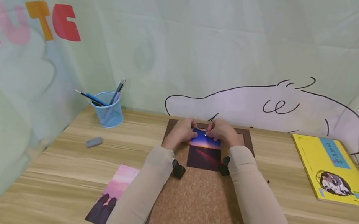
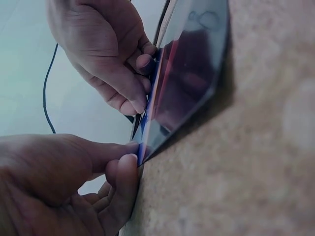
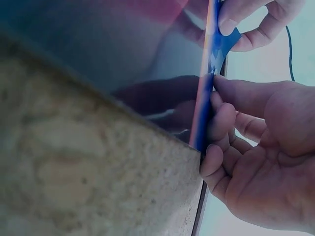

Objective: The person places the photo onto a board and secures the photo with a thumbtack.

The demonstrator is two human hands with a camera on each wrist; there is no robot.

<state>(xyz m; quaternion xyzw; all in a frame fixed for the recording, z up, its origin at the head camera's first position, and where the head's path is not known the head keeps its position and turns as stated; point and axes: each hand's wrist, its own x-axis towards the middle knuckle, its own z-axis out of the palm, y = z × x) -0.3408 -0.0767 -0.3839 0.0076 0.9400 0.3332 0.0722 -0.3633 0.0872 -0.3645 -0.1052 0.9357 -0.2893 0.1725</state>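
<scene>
A glossy sunset photo (image 1: 204, 158), blue at its top and dark below, lies over the upper part of a framed corkboard (image 1: 200, 208). At its upper left corner my left hand (image 1: 181, 131) pinches the edge between thumb and finger, as the left wrist view shows. My right hand (image 1: 223, 131) has its fingers curled at the top edge, with a small shiny thing (image 1: 205, 134) at its fingertips. The lower edge of the photo stands off the cork in both wrist views. What the shiny thing is, I cannot tell.
A pink photo (image 1: 103, 209) with dark silhouettes lies left of the board, partly under my left sleeve. Behind it are a grey eraser (image 1: 94, 142) and a blue pen cup (image 1: 109, 113). A yellow book (image 1: 334, 174) lies at the right. A curtain rises behind the table.
</scene>
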